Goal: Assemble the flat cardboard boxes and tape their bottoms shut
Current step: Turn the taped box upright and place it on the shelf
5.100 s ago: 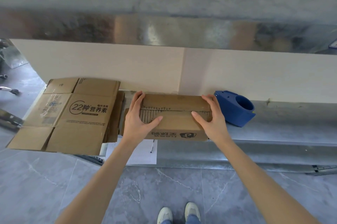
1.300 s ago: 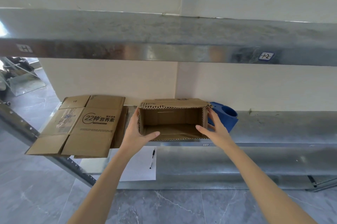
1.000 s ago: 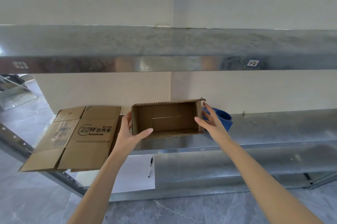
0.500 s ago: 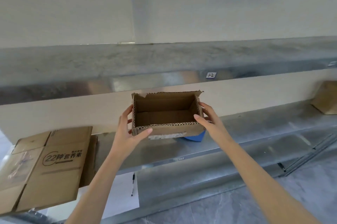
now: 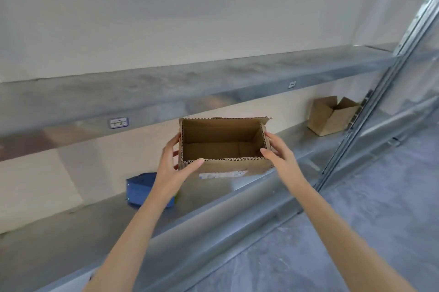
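**Entry: one cardboard box, assembled, held in both hands**

We are holding the cardboard box (image 5: 223, 169) in the air with its open side up, over the front edge of the metal shelf (image 5: 71, 232). Our left hand (image 5: 171, 170) is gripping the box's left end, and our right hand (image 5: 280, 156) is gripping its right end. The fingers (image 5: 273, 138) of each hand are clamped on an end wall, with the thumbs lying over the near rim. A white label (image 5: 223, 174) is showing on the box's near wall.

- Below and left of the box, a blue tape dispenser (image 5: 137, 189) is sitting on the shelf, partly hidden behind our left forearm.
- Well right of the box, a second cardboard box (image 5: 330, 114) is standing with its flaps up.
- Above the box, an upper shelf (image 5: 142, 92) is running across, carrying a small tag (image 5: 118, 123).
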The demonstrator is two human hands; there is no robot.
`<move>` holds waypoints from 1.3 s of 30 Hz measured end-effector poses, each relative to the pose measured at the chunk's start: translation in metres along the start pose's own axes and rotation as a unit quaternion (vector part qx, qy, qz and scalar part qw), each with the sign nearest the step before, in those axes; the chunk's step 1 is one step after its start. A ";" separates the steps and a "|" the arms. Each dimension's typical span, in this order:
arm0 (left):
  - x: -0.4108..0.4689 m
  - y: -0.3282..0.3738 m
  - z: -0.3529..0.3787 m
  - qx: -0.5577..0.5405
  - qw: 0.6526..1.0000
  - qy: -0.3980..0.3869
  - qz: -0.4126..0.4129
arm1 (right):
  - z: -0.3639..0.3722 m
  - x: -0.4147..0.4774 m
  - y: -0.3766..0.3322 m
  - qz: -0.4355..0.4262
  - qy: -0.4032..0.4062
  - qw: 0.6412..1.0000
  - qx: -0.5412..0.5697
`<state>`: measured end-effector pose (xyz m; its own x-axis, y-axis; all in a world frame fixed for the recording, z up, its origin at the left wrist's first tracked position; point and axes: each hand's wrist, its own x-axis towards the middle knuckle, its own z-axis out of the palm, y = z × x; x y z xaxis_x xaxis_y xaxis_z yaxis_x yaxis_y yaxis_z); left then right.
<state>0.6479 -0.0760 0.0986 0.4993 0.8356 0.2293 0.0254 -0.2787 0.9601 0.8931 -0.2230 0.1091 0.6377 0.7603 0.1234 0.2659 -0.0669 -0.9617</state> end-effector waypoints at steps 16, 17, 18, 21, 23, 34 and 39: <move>0.104 -0.006 0.248 -0.015 0.997 -0.068 -0.028 | -0.210 0.104 0.074 0.063 0.073 0.994 -0.050; 0.114 -0.011 0.260 -0.013 0.997 -0.068 -0.031 | -0.218 0.118 0.081 0.069 0.075 0.994 -0.049; 0.125 -0.016 0.271 -0.012 0.997 -0.067 -0.036 | -0.225 0.132 0.087 0.076 0.077 0.993 -0.046; 0.159 -0.034 0.300 -0.005 0.997 -0.060 -0.055 | -0.237 0.176 0.107 0.089 0.077 0.992 -0.042; 0.180 -0.046 0.315 0.009 0.994 -0.069 -0.081 | -0.242 0.203 0.120 0.098 0.069 0.991 -0.054; 0.224 -0.072 0.377 0.029 0.988 -0.050 -0.145 | -0.283 0.305 0.171 0.117 0.002 0.985 -0.129; 0.223 -0.077 0.396 0.022 0.985 -0.013 -0.168 | -0.291 0.331 0.183 0.104 -0.026 0.986 -0.129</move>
<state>1.0997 -0.0555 0.0122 0.4773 0.8723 -0.1057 0.2306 -0.0083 0.9730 1.3635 -0.1715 0.0451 0.6618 0.7445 -0.0882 0.3127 -0.3811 -0.8701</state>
